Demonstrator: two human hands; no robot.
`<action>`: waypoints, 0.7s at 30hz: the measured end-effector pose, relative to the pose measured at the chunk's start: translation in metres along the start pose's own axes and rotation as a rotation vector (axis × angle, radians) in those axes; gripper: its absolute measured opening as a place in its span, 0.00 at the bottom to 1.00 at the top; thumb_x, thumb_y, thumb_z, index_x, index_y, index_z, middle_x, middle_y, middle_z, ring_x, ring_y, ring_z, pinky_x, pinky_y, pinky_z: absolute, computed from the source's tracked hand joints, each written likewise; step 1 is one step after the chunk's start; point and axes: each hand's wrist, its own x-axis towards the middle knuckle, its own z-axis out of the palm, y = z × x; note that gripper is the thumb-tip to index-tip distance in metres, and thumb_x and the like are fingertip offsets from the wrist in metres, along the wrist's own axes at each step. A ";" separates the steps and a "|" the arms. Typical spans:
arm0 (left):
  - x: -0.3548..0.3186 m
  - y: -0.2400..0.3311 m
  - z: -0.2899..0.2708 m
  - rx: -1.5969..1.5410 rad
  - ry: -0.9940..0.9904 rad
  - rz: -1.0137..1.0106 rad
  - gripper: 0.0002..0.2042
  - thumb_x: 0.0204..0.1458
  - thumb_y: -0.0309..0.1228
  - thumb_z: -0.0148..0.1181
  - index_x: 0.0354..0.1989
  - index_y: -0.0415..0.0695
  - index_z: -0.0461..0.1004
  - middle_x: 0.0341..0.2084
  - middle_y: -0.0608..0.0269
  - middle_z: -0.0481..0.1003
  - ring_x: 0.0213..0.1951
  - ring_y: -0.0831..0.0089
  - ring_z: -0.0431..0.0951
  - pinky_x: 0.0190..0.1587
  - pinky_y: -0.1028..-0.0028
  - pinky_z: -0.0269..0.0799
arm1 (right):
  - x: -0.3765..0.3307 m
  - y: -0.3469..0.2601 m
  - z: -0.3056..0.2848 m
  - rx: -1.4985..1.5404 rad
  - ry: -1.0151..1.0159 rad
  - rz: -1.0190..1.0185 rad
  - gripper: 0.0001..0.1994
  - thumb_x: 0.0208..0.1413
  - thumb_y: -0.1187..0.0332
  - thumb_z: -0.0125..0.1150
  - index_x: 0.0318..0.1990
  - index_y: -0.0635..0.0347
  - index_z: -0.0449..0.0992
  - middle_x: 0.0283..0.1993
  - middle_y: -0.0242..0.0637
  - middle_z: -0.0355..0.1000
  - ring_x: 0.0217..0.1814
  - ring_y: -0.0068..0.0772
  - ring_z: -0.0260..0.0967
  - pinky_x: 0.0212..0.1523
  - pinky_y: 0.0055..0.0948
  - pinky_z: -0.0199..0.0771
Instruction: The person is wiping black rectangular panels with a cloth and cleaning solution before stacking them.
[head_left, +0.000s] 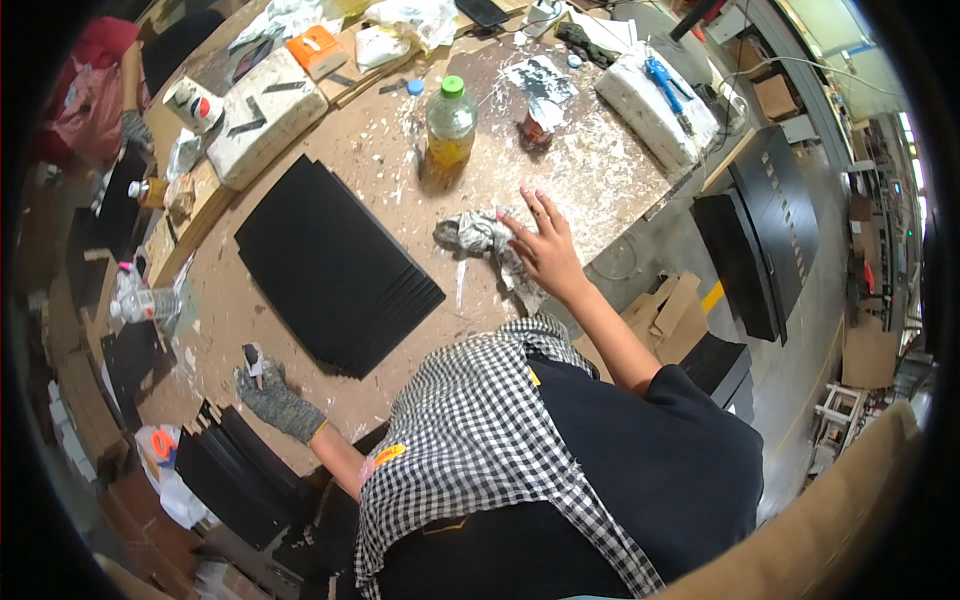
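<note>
My left hand point(275, 400), in a grey knitted glove, is closed at the table's near left edge. It grips a small dark-and-white piece point(253, 360) whose kind I cannot make out. My bare right hand point(545, 245) has its fingers stretched out beside a crumpled, stained white rag point(480, 232); its thumb side comes close to the cloth, and I cannot tell whether they touch. Between the hands lies a neat stack of flat black panels point(335, 265), fanned slightly at its right side. More black boards point(235, 475) stand bundled below my left hand.
Beyond the stack, a green-capped bottle of yellow liquid point(451, 125) stands on the worn table point(400, 200). White foam blocks point(268, 115) lie left and right, the right one under a blue tool point(668, 85). Black panels point(765, 235) stand at right. Another person's gloved hand point(133, 128) shows upper left.
</note>
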 end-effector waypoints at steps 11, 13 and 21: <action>-0.051 -0.009 -0.040 0.046 0.037 -0.181 0.28 0.50 0.22 0.67 0.61 0.33 0.65 0.43 0.50 0.75 0.32 0.69 0.78 0.33 0.76 0.79 | 0.007 0.003 0.060 -0.433 -0.508 -0.079 0.36 0.63 0.66 0.51 0.77 0.38 0.46 0.26 0.34 0.74 0.36 0.37 0.72 0.41 0.33 0.69; -0.051 -0.005 -0.037 0.008 0.068 -0.148 0.29 0.50 0.21 0.67 0.61 0.34 0.65 0.43 0.49 0.75 0.32 0.68 0.78 0.32 0.75 0.79 | 0.003 0.010 0.053 -0.300 -0.381 -0.108 0.36 0.56 0.72 0.54 0.74 0.39 0.56 0.23 0.33 0.73 0.36 0.37 0.71 0.41 0.35 0.68; -0.052 -0.032 -0.044 0.038 -0.028 -0.243 0.28 0.51 0.21 0.68 0.60 0.33 0.65 0.46 0.50 0.74 0.42 0.66 0.79 0.41 0.73 0.80 | 0.002 -0.001 0.034 0.103 -0.328 -0.102 0.38 0.50 0.74 0.63 0.71 0.37 0.63 0.24 0.34 0.69 0.36 0.37 0.65 0.45 0.36 0.66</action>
